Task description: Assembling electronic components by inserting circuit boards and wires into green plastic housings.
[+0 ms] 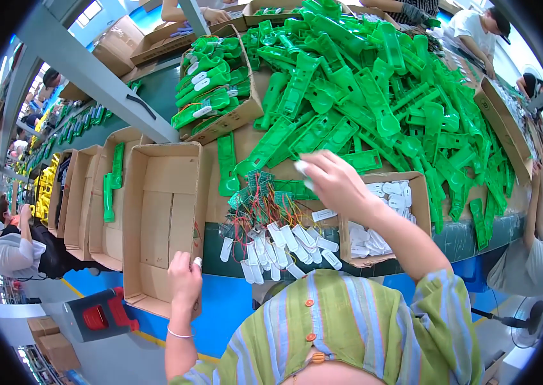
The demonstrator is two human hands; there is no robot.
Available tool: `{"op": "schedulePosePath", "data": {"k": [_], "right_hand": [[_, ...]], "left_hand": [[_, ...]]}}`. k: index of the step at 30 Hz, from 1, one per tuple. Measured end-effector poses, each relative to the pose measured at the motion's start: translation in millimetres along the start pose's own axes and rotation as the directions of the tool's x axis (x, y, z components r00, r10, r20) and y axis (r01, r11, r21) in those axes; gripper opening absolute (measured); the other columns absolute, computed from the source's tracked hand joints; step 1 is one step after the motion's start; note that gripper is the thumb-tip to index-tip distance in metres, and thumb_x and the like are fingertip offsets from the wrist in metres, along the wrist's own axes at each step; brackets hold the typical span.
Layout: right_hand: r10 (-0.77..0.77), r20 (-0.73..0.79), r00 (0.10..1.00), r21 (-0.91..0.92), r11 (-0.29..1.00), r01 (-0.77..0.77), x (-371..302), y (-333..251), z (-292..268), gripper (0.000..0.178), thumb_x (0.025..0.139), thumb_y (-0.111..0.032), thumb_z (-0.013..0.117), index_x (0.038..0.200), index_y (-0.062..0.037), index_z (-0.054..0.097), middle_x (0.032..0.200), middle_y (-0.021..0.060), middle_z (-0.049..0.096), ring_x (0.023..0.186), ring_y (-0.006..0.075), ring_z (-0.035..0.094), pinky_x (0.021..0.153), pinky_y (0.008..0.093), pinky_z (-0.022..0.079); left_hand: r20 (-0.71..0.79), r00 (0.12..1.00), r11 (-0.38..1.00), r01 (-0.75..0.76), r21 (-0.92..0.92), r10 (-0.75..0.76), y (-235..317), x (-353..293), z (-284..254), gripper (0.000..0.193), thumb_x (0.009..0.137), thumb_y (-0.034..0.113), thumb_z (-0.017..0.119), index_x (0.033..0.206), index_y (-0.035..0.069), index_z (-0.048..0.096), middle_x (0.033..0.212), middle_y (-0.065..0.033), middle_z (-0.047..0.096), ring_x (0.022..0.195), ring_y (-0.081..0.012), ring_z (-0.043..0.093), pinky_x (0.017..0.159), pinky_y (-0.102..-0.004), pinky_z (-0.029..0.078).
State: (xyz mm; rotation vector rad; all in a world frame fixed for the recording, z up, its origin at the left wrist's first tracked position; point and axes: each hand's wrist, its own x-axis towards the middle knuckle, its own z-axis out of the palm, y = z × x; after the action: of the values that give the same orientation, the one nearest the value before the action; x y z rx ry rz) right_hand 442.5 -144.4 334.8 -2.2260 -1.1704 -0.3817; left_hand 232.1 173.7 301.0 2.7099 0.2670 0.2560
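My left hand (185, 280) is closed at the near right edge of a long cardboard box (154, 212), fingers curled over its wall. No parts show inside that box. My right hand (335, 183), with white covers on two fingertips, hovers bent over the bench, thumb and finger a little apart and nothing visible between them. Below it lie green circuit boards (246, 197) with red and yellow wires (268, 208) leading to white oblong plastic pieces (278, 247) at the bench's near edge. Green plastic housings (291, 141) lie just beyond the hand.
A large heap of green housings (374, 90) covers the far bench. White plastic pieces fill a small carton (421, 205) at right. Another carton (250, 106) holds green housings with white parts. A grey post (114, 83) slants across the left. Several people work around the bench.
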Motion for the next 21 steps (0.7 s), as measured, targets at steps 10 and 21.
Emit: {"op": "schedulePosePath", "data": {"k": [10,21], "right_hand": [[-0.051,0.184,0.982,-0.504,0.852,0.139,100.7,37.1,44.0,0.031,0.080,-0.010,0.050,0.111,-0.0081,0.055,0.091,0.0059,0.058,0.097,0.0228,0.054,0.096,0.0463,0.033],[0.115,-0.247,0.962,-0.253,0.951,-0.179,-19.7,-2.2,-107.6,0.032,0.064,0.009,0.061,0.092,-0.0049,0.061,0.088,0.0124,0.060,0.082,0.0289,0.058,0.071,0.0372,0.049]], "left_hand": [[-0.214,0.916,0.940,-0.337,0.048,0.339,113.0,106.0,-8.4,0.058,0.072,0.009,0.065,0.125,-0.002,0.042,0.115,-0.0190,0.045,0.110,-0.0357,0.043,0.092,-0.0427,0.038],[0.099,0.975,0.602,-0.043,-0.797,0.200,148.2,143.4,35.4,0.038,0.076,0.002,0.063,0.112,0.001,0.052,0.098,-0.0126,0.060,0.087,-0.0249,0.061,0.071,-0.0326,0.049]]}}
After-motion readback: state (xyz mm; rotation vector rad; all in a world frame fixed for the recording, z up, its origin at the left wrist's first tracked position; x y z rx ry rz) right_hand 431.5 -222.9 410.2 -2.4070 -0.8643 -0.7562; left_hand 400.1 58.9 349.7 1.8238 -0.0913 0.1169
